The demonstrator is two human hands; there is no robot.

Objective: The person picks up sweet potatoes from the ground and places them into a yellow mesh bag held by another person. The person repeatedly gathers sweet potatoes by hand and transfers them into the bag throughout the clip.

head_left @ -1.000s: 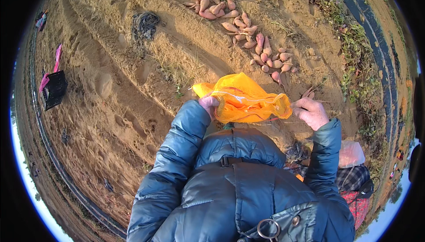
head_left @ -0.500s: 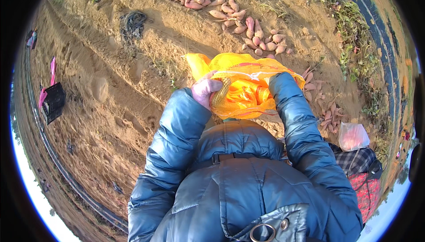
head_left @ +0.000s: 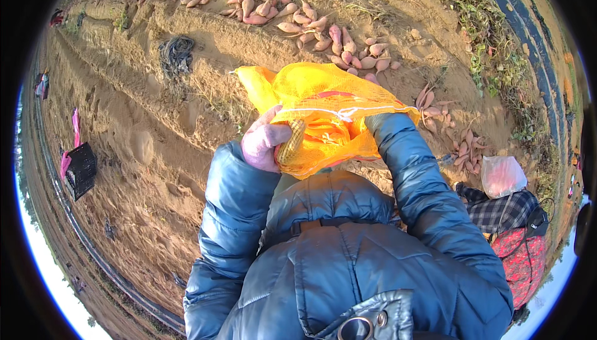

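An orange mesh bag [head_left: 305, 85] with a white drawstring along its rim hangs in front of my jacket, its mouth facing me. My left hand [head_left: 263, 143], in a lilac glove, grips the left side of the rim, with the thumb outside. A tan knit patch, maybe the glove's finger part, shows just inside the mouth. My right sleeve [head_left: 398, 144] reaches into the bag at the right; the hand itself is hidden by the mesh. Beyond the bag, a row of sweet potatoes [head_left: 368, 62] lies on the sandy soil.
More sweet potatoes [head_left: 467, 150] lie to the right, near a clear plastic bag [head_left: 502, 176] with pinkish contents and a red patterned bundle [head_left: 521, 262]. Green vines [head_left: 491, 44] edge the far right. A black crate [head_left: 81, 171] stands at left; dark tangled plastic [head_left: 177, 54] lies on the ridge.
The bag and both arms have shifted slightly left in view. The bag's far side stands higher, and the white drawstring now runs straighter across the mouth. My right arm remains inside.
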